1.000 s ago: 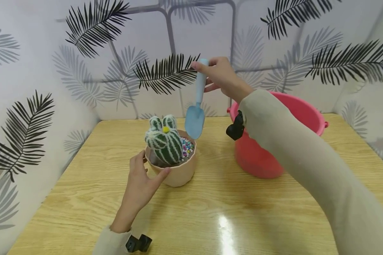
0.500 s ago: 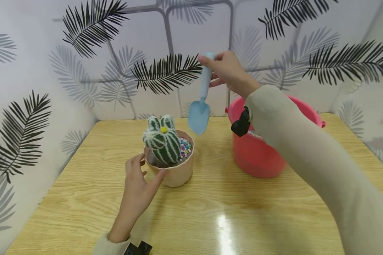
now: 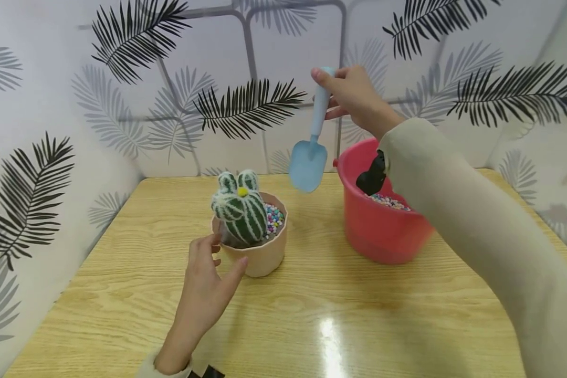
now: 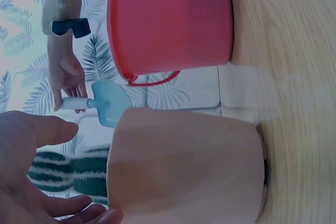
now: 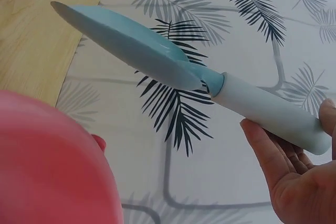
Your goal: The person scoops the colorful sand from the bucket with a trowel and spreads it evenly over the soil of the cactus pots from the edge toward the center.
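My right hand (image 3: pixel 356 97) pinches the pale handle of a light-blue hand trowel (image 3: pixel 308 165), raised with its blade pointing down between the pot and the bucket. In the right wrist view the trowel's blade (image 5: pixel 131 45) carries nothing visible. A peach flower pot (image 3: pixel 262 257) holds a knitted green-and-white cactus (image 3: pixel 250 223) with a yellow flower, and small coloured beads (image 3: pixel 274 218) lie beside it. My left hand (image 3: pixel 208 286) is at the pot's near left side, thumb spread away from the wall, fingertips right at the rim. In the left wrist view the thumb stands off the pot.
A red bucket (image 3: pixel 378 236) stands on the right of the wooden table (image 3: pixel 283 325), under my right forearm. Coloured beads (image 3: pixel 389 202) lie inside it. Behind the table rises a leaf-patterned wall (image 3: pixel 283 58).
My right hand has carried the trowel up and to the right, away from the pot toward the bucket. The left thumb has loosened from the pot's wall.
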`<action>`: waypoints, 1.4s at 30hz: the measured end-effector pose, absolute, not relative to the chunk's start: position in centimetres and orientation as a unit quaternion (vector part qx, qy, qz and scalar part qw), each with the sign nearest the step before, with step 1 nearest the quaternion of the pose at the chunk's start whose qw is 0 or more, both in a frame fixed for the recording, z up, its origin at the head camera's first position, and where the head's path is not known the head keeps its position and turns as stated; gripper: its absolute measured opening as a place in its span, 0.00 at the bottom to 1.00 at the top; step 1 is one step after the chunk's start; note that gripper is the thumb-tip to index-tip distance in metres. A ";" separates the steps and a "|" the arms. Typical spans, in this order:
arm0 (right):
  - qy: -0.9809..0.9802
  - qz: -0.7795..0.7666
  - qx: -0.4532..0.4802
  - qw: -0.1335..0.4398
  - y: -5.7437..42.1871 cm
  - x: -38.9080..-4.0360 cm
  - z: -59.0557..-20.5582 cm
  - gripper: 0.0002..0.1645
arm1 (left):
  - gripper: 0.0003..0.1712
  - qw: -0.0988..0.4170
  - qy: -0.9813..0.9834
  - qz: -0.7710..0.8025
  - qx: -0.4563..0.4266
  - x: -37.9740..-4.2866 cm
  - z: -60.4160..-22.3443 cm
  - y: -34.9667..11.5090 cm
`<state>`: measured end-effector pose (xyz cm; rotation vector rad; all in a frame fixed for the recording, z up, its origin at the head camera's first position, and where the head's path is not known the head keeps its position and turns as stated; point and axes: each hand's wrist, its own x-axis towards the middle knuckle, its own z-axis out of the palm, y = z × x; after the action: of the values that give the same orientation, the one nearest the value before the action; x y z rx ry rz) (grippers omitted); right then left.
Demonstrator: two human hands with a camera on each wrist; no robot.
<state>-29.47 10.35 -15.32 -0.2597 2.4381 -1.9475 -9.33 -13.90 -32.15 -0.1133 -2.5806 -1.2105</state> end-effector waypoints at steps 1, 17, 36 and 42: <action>0.783 -0.617 -0.084 0.002 10.5 -29.4 -15.2 0.32 | 0.33 0.142 -0.896 -0.419 -0.043 -9.2 -32.1 -13.7; 0.773 -0.628 -0.083 -0.023 13.0 -29.1 -13.3 0.30 | 0.31 0.150 -0.893 -0.411 -0.107 -8.2 -31.3 -10.7; 0.774 -0.628 -0.060 -0.063 17.4 -29.0 -12.2 0.25 | 0.33 0.135 -0.887 -0.405 -0.175 -9.0 -30.8 -7.9; 0.782 -0.616 -0.064 -0.069 18.4 -28.8 -12.5 0.21 | 0.32 0.132 -0.886 -0.402 -0.190 -9.4 -30.5 -7.3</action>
<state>-28.76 18.44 -12.53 -0.2094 2.5704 -2.0267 -9.39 -7.27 -30.54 -0.5518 -2.5711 -1.1658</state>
